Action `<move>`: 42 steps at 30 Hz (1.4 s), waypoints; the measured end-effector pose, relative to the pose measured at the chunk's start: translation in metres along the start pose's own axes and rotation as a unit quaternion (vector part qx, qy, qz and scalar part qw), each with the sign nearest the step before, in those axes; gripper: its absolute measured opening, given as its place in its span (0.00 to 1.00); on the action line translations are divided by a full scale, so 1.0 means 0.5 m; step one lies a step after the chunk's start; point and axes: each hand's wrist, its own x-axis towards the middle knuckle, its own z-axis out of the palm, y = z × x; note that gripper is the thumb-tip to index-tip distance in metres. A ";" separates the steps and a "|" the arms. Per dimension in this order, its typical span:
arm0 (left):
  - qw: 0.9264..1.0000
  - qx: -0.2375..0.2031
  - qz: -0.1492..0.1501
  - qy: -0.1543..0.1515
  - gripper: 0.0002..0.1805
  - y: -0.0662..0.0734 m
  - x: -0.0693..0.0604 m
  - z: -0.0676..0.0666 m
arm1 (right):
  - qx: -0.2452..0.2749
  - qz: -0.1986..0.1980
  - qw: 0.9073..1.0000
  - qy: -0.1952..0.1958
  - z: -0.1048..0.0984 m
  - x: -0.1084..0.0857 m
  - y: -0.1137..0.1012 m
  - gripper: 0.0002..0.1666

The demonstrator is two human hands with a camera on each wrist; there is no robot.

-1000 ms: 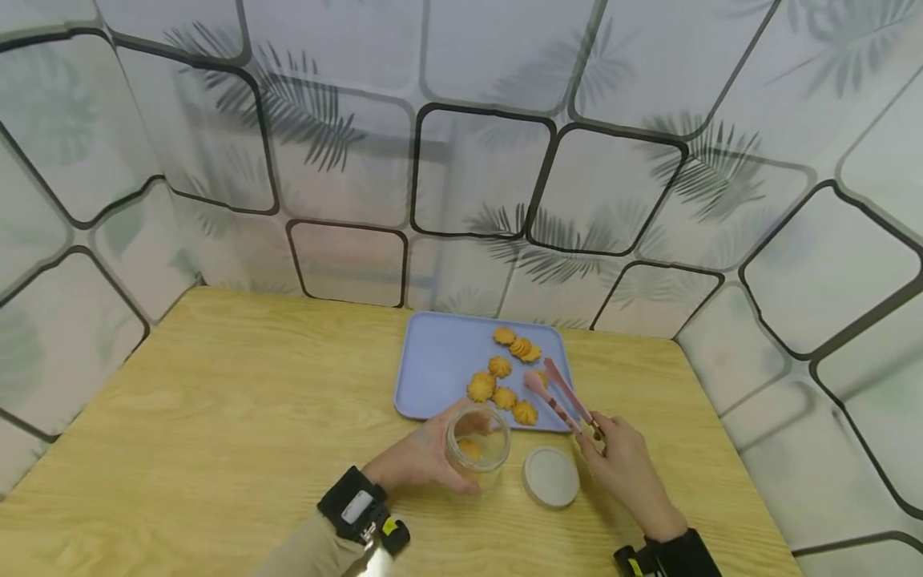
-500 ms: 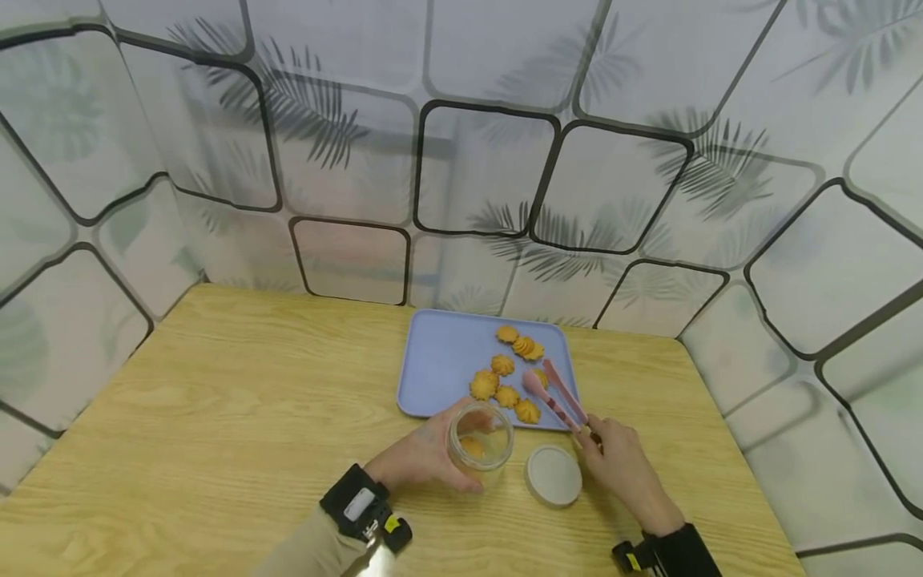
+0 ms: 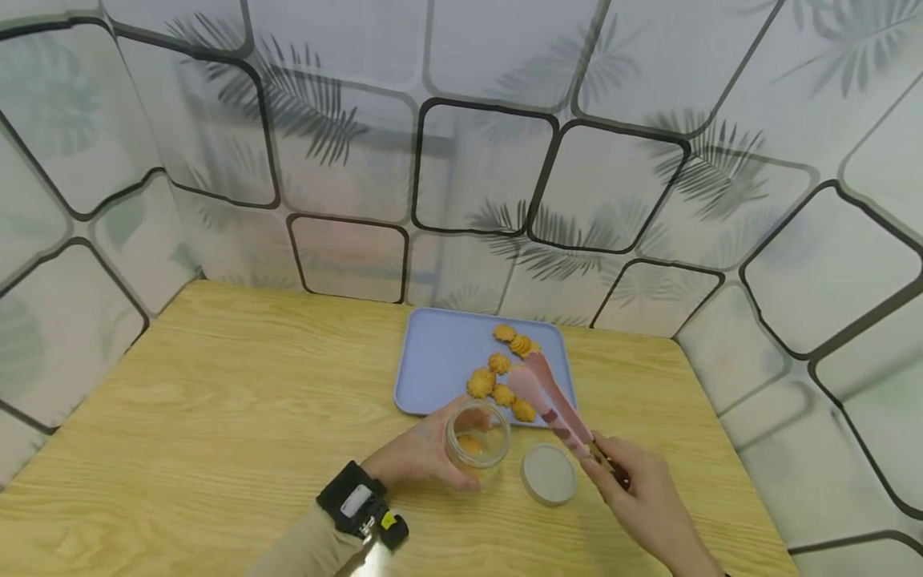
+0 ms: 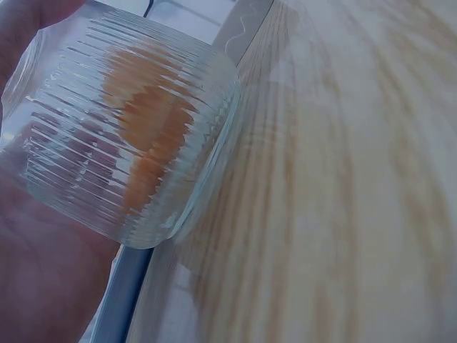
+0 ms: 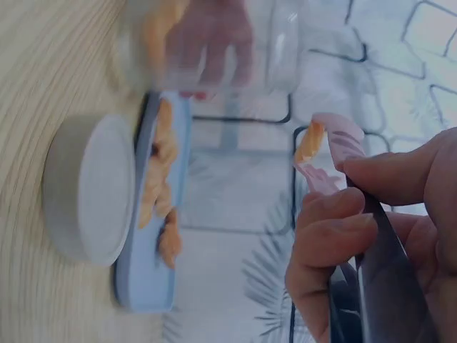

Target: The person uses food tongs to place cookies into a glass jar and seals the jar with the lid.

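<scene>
Gripping a ridged glass jar, lid off and at least one biscuit inside, the left hand curls its fingers around it near the blue tray. The right hand's fingers hold pink tongs, their tips pinching a biscuit. Biscuits appear to be going into the jar; the next move likely calls for carrying this one left and releasing it over the mouth. More biscuits lie on the tray; the pale lid sits low on the worktop between jar and right hand, probably no obstacle.

Head view bright, white glare beside the sleeve at seven o'clock; left wrist view dim; right wrist view blurs the jar at twelve o'clock.
</scene>
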 end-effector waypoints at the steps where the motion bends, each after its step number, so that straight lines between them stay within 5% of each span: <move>1: 1.000 0.003 -0.003 0.002 0.50 0.001 -0.001 -0.001 | 0.015 -0.013 1.000 -0.007 -0.001 -0.005 -0.007 0.15; 8: 1.000 0.006 -0.006 -0.001 0.50 0.001 -0.004 -0.001 | 0.070 -0.101 0.991 -0.046 0.010 -0.027 -0.030 0.18; 35: 1.000 0.022 -0.001 0.004 0.52 0.002 -0.003 0.000 | 0.036 -0.042 0.992 -0.117 0.013 -0.027 -0.057 0.13; 42: 1.000 -0.006 0.007 -0.011 0.50 -0.001 0.000 -0.001 | 0.038 -0.021 0.992 -0.120 0.011 -0.034 -0.058 0.13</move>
